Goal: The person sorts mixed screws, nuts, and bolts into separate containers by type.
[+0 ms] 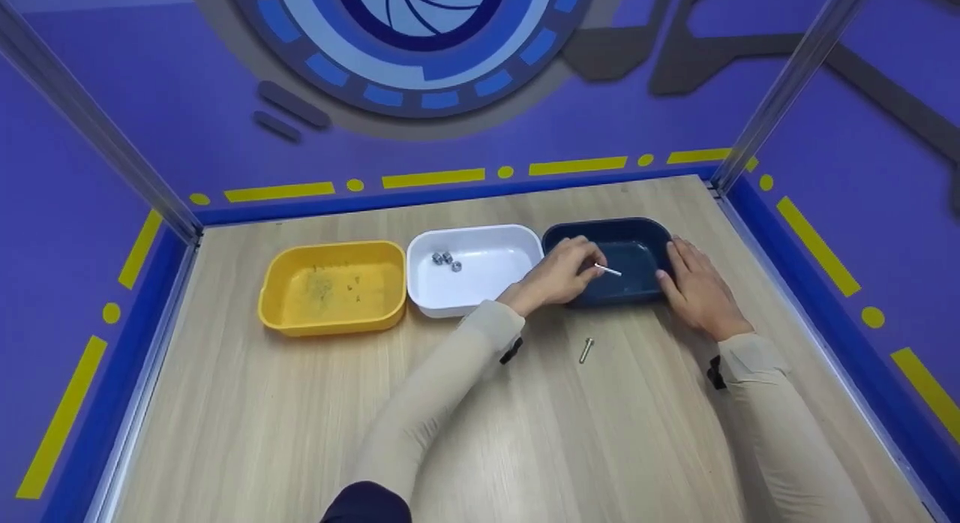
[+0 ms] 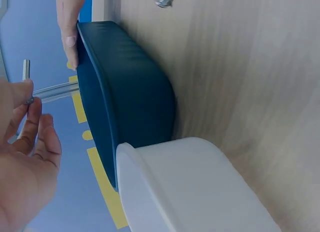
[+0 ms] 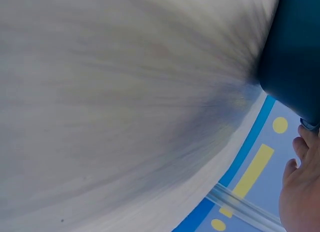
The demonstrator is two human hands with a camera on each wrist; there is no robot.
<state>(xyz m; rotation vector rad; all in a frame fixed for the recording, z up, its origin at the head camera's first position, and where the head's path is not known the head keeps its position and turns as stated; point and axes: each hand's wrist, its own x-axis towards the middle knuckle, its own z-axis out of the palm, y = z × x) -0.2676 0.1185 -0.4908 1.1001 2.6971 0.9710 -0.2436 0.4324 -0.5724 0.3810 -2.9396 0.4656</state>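
Observation:
In the head view my left hand point(image 1: 559, 272) is over the left side of the dark blue bin point(image 1: 652, 294), pinching a slim silver bolt point(image 1: 611, 271) between thumb and fingertips. The left wrist view shows the bolt's shank point(image 2: 26, 69) sticking out beyond the fingers, above the rim. My right hand point(image 1: 701, 290) rests at the bin's right end, its fingers extended along the rim and the thumb over the edge. Another silver bolt point(image 1: 586, 350) lies on the wooden table in front of the dark bin.
Left of the dark bin stands a white bin point(image 1: 495, 281) holding a few silver nuts point(image 1: 447, 258). Beside it is a yellow bin point(image 1: 334, 330) with several tiny dark pieces point(image 1: 357, 288) inside. Purple panels point(image 1: 525, 133) enclose the table point(image 1: 300, 418) at the back and both sides.

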